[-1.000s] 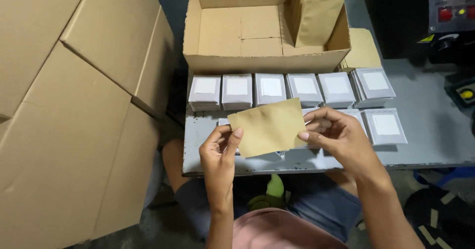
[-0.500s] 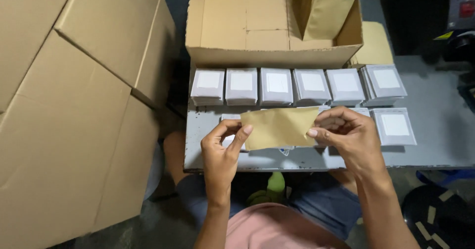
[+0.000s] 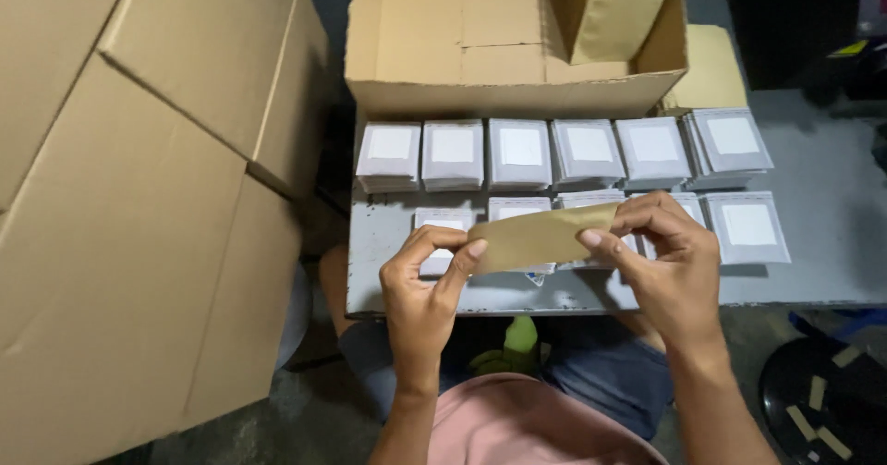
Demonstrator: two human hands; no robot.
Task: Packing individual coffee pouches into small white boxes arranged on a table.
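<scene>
I hold a small brown paper envelope [image 3: 536,236] flat between both hands above the grey table [image 3: 832,197]. My left hand [image 3: 423,285] pinches its left end with thumb and fingers. My right hand [image 3: 661,257] pinches its right end. Beneath the envelope lie stacks of small grey-white packets [image 3: 520,151], one row of several along the back and a second row partly hidden by my hands.
An open cardboard box [image 3: 490,49] stands behind the packets, with a stack of brown envelopes [image 3: 614,7] leaning in its right corner. Large flattened cardboard sheets [image 3: 139,197] fill the left side. A dark stool [image 3: 822,400] sits at lower right.
The envelope has tipped from facing me to lying nearly flat and edge-on. Both hands stayed on its ends and dropped slightly toward the table.
</scene>
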